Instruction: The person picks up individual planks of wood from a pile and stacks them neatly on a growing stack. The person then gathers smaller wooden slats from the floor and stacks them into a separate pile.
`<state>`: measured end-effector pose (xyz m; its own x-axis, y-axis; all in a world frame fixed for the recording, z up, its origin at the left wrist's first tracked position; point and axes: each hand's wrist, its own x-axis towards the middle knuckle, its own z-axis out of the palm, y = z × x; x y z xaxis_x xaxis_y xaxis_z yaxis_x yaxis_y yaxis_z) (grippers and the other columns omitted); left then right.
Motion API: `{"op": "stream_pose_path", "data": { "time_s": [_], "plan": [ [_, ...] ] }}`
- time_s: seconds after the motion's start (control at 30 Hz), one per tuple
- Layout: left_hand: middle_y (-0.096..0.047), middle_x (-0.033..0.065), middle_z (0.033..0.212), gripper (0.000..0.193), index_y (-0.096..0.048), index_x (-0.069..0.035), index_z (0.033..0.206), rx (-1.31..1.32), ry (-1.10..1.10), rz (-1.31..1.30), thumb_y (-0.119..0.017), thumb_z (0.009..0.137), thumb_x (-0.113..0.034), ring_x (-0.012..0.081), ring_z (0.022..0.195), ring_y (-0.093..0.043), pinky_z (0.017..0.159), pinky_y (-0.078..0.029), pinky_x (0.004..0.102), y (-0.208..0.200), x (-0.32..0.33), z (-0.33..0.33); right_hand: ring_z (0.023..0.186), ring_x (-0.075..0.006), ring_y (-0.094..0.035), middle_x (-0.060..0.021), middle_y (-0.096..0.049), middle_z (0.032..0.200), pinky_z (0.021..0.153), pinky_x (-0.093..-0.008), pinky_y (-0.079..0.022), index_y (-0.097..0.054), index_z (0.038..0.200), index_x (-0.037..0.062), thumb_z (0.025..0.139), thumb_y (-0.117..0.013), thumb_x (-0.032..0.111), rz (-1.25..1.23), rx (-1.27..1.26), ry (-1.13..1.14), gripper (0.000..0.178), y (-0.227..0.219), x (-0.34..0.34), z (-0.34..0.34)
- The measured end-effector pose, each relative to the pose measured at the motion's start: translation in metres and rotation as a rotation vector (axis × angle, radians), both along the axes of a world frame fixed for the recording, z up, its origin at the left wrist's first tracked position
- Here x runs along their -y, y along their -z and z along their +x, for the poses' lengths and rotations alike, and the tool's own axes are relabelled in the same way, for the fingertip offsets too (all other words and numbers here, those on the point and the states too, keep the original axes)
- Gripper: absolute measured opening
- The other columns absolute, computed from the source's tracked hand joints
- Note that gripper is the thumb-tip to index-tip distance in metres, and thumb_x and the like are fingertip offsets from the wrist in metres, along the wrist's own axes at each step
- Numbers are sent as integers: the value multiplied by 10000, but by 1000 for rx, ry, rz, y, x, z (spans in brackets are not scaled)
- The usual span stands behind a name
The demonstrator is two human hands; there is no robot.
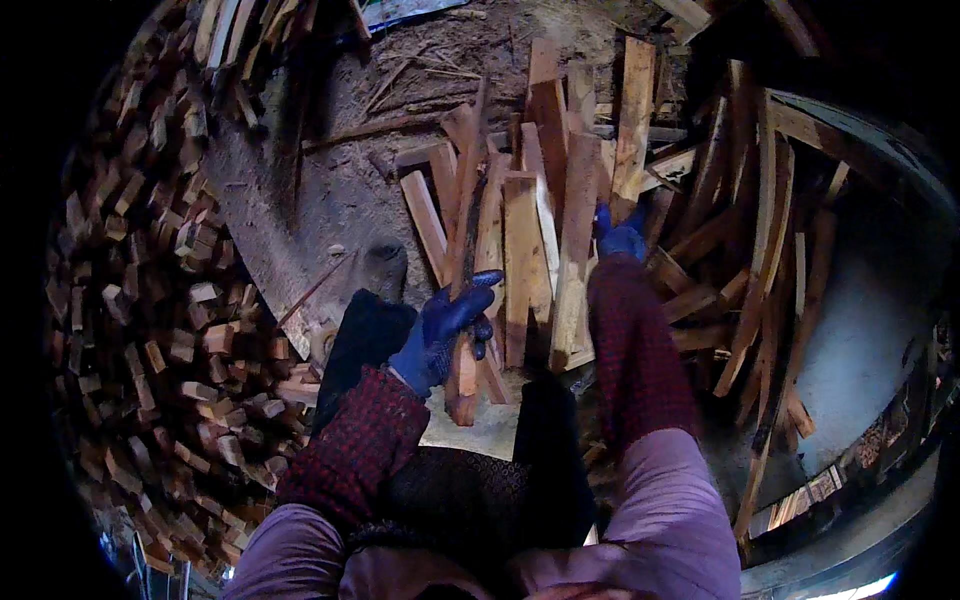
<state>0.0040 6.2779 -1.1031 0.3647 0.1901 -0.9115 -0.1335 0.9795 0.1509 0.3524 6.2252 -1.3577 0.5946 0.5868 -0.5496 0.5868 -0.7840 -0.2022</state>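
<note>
My left hand, in a blue glove, is closed round a long narrow wooden slat with dark bark along one edge. The slat points away from me, and its near end sticks out below my fingers. My right hand, also gloved in blue, is closed on the near end of a flat wooden board with dark spots; part of its grip is hidden. Between my hands lies a loose heap of sawn wood strips, mostly pointing away from me.
Stacked wood pieces with their cut ends showing fill the left side. Long bent strips lie jumbled at the right. Debris litters the dusty ground ahead. A pale surface is at the far right.
</note>
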Motion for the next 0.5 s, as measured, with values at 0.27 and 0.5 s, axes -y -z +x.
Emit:
{"op": "stream_pose_path", "data": {
  "time_s": [0.27,0.5],
  "plan": [
    [-594,17,816,545,-558,-66,1463,-74,-38,59,-693,987,-293,127,654,-594,547,-522,307,1,4,-14,1058,-186,-676,-77,-730,1179,947,-325,-543,-671,1297,2,974,-712,229,537,-391,43,397,-115,-70,27],
    [-649,-11,929,468,-620,-88,1411,-269,57,201,-725,984,-250,90,716,-603,584,-535,290,2,16,-26,1234,-227,-577,-116,-611,1391,1049,-368,-467,-556,1458,20,1037,-642,270,783,-692,104,498,-75,-83,41]
  ]
}}
